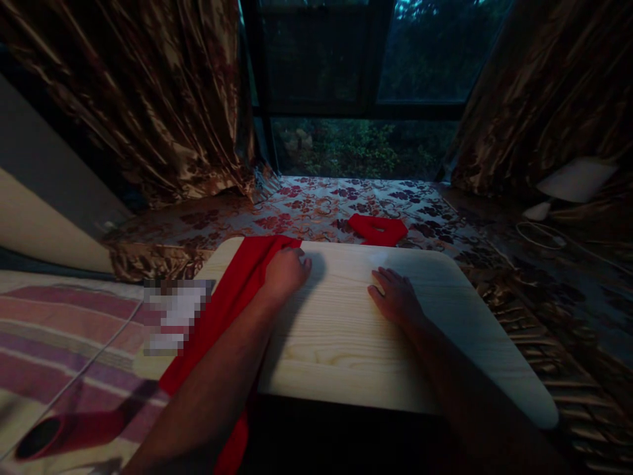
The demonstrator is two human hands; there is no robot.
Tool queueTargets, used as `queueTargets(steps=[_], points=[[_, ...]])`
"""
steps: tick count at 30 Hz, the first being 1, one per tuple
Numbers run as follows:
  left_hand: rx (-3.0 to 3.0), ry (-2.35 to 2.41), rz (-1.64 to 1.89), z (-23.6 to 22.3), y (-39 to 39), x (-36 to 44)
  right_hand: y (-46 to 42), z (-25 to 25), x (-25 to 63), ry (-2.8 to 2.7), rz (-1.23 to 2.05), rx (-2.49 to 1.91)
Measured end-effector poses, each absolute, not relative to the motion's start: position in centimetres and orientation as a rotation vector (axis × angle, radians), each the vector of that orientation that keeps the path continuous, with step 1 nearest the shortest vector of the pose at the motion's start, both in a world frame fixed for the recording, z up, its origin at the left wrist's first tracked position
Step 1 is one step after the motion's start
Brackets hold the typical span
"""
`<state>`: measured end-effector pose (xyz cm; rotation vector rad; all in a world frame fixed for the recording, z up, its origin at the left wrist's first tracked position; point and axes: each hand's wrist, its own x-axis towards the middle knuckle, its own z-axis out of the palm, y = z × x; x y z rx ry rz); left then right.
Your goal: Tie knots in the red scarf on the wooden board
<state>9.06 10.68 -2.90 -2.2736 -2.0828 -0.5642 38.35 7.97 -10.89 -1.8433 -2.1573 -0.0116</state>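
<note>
A long strip of red cloth lies across the left part of a pale wooden tabletop, its lower end hanging over the near edge. My left hand is closed at the cloth's far right edge, its fingers curled and partly hidden from me. On the bare wood to the right, my right hand rests palm down with fingers spread, holding nothing. Beyond the table's far edge, a folded red piece of fabric lies on the patterned window seat.
A blurred-out item lies left of the cloth. On the striped bedding is a red tube-shaped object with a dark opening, near a thin cable. A white lamp stands right, and curtains flank the window.
</note>
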Motion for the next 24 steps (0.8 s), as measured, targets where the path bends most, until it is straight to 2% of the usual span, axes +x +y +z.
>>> queueTargets(steps=[4, 9, 24], points=[[-2.028, -2.308, -0.437, -3.2, 12.9, 4.1, 8.0, -11.1, 38.4, -2.137, 0.001, -1.815], [-1.968, -2.411, -0.339, -5.5, 13.7, 2.6, 8.0, -11.1, 38.5, -2.112, 0.02, -1.799], [-1.86, -2.538, -0.585, -6.8, 13.7, 2.2, 7.7, -10.9, 38.5, -2.105, 0.047, -1.788]])
